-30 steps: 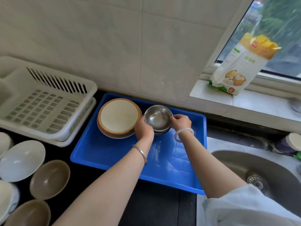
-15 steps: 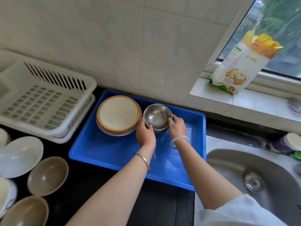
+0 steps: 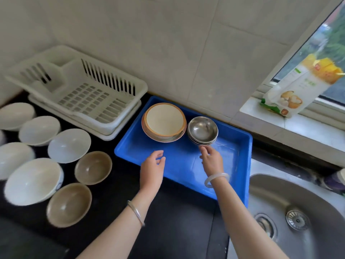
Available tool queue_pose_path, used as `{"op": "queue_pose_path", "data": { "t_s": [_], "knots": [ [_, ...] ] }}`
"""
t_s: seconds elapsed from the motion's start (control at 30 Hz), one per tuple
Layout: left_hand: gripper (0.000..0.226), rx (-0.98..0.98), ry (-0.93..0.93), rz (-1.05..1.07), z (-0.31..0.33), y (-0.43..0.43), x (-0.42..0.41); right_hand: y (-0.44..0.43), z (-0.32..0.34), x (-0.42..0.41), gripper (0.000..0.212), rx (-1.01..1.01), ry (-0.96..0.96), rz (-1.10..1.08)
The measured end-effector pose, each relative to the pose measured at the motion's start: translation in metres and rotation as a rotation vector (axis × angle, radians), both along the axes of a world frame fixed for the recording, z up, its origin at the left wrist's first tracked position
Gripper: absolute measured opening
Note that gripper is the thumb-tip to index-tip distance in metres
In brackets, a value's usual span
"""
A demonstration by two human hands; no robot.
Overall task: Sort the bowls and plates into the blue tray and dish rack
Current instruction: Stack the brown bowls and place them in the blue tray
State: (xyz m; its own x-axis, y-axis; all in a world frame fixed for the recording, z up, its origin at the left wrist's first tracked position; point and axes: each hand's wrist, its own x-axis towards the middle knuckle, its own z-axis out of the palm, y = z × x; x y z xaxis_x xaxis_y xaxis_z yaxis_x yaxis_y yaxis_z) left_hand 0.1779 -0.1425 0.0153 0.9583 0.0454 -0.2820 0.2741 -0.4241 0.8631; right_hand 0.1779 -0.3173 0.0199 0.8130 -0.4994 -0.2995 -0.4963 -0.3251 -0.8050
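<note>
Blue tray (image 3: 183, 163); cream plates (image 3: 164, 121) rimmed brown; silvery steel bowls (image 3: 203, 128); white slotted dish rack (image 3: 89, 98); white bowls (image 3: 69, 145), tan bowls (image 3: 93, 167); black counter (image 3: 177, 230).

On the flat black countertop (image 3: 177, 230) a white slatted plastic dish rack (image 3: 89, 96) is set at the back left. A blue rectangular plastic tray (image 3: 184, 165) is placed just beside it. Several round white bowls (image 3: 69, 145) and two round brown bowls (image 3: 93, 167) are laid out in front of the rack.

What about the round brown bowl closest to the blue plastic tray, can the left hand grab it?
Probably yes. The open left hand hovers just right of that round brown bowl, with only bare black counter between them.
</note>
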Motion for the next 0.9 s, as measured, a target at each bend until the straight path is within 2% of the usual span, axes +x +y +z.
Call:
{"op": "queue_pose_path", "data": {
  "t_s": [0.1,0.27,0.43,0.5,0.6,0.73,0.83,0.9],
  "knots": [
    [0.027,0.057,-0.023,0.115,-0.002,0.052,-0.032,0.049,-0.008,-0.017,0.019,0.103,0.018,0.085],
    [0.027,0.182,-0.049,0.319,-0.014,0.123,-0.080,0.144,-0.029,-0.036,0.017,0.176,0.128,0.375],
    [0.034,0.426,-0.069,0.480,-0.029,0.176,-0.109,0.211,-0.038,-0.020,0.032,0.130,0.251,0.494],
    [0.040,0.448,-0.024,0.564,-0.036,0.190,-0.116,0.229,-0.042,-0.008,0.041,0.118,0.295,0.488],
    [0.050,0.329,0.019,0.647,-0.044,0.204,-0.121,0.249,-0.048,0.008,0.048,0.182,0.357,0.429],
    [0.063,0.066,0.109,0.750,-0.050,0.215,-0.121,0.259,-0.056,0.026,0.037,0.202,0.377,0.396],
    [0.059,-0.018,0.143,0.773,-0.055,0.217,-0.122,0.258,-0.055,0.027,0.021,0.236,0.352,0.334],
    [0.052,-0.038,0.141,0.776,-0.057,0.218,-0.123,0.256,-0.048,0.024,0.019,0.267,0.294,0.279]
  ]
}}
